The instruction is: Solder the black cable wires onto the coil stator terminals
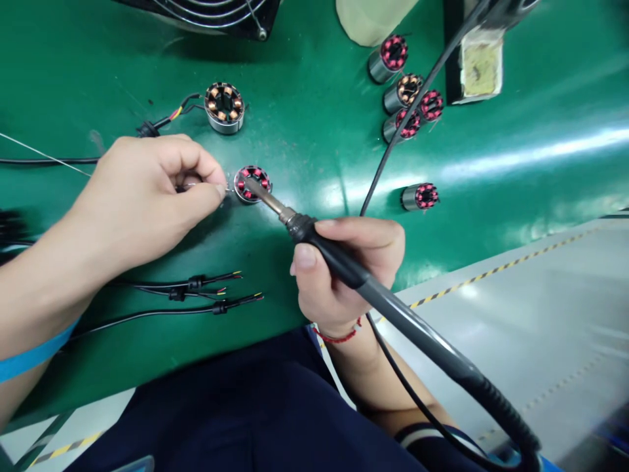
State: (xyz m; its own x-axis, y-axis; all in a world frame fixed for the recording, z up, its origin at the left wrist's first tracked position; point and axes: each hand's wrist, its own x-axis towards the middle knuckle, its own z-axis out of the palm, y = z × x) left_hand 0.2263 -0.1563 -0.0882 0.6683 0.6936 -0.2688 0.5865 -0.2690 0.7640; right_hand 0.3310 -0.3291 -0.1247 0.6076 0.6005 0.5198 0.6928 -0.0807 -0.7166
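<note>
My right hand [344,275] is closed round the black handle of a soldering iron [334,259]. Its metal tip rests on a small motor stator with red windings [252,182] standing on the green bench [314,144]. My left hand [147,193] is pinched shut just left of that stator, holding a thin wire or solder strand [44,156] that runs off to the left, its end at the stator's edge.
A second stator with copper windings and a cable [225,107] sits behind. Several red-wound stators [407,98] stand at the back right, one more [419,196] to the right. Loose cable leads [216,295] lie near the front edge. A fan [211,13] and a sponge block [479,65] are at the back.
</note>
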